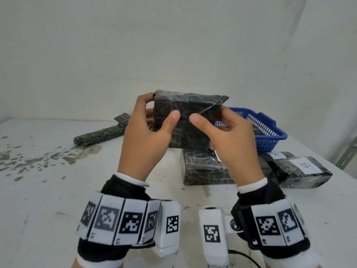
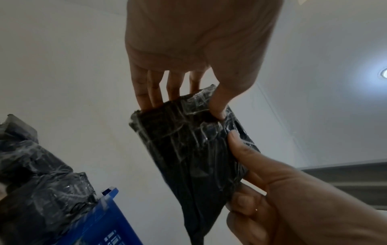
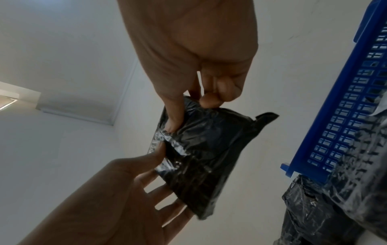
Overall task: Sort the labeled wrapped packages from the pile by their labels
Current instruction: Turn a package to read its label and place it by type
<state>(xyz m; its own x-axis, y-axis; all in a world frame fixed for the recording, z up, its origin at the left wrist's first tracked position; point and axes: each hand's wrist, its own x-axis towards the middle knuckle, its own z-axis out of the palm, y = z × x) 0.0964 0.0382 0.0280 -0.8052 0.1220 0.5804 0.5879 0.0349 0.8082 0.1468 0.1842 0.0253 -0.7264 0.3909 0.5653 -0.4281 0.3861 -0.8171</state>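
Head view: from above and behind both wrists, facing forward and down over the white table [image 1: 58, 190] toward the wall, near enough to fill the lower frame with the marker bands. Left wrist view: from below, very close, facing up past the left hand [image 2: 199, 41] to wall and ceiling. Right wrist view: likewise upward along the right hand [image 3: 188, 41]. Shared by all three: the black wrapped package [image 1: 191, 120] and the blue basket [image 1: 266, 130].

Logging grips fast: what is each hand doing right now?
Left hand: grips the black plastic-wrapped rectangular package.
Right hand: pinches the same package.
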